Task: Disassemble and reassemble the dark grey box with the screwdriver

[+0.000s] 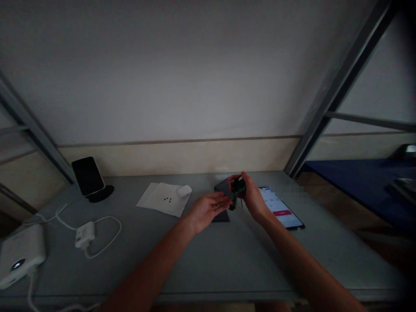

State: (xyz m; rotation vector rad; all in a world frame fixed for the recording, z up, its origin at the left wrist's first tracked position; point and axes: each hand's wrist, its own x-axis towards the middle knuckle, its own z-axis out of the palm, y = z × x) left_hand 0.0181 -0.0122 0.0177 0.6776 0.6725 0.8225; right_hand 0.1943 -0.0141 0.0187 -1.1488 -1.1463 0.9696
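Note:
My right hand grips a small dark object, too dim to name. Below it hangs a dark green piece that looks like a small circuit board, with a thin wire beside it. My left hand is turned palm up with its fingers stretched out flat. Its fingertips reach the green piece; whether they bear any of it I cannot tell. Under both hands lies a dark flat item, partly covered by them. White paper with several tiny black specks and a small white rounded object lies to the left.
A phone with a lit screen lies right of my hands. Another phone leans on a round black stand at the left. White cables run from a white adapter and a white box. Metal frame bars rise at the desk's sides.

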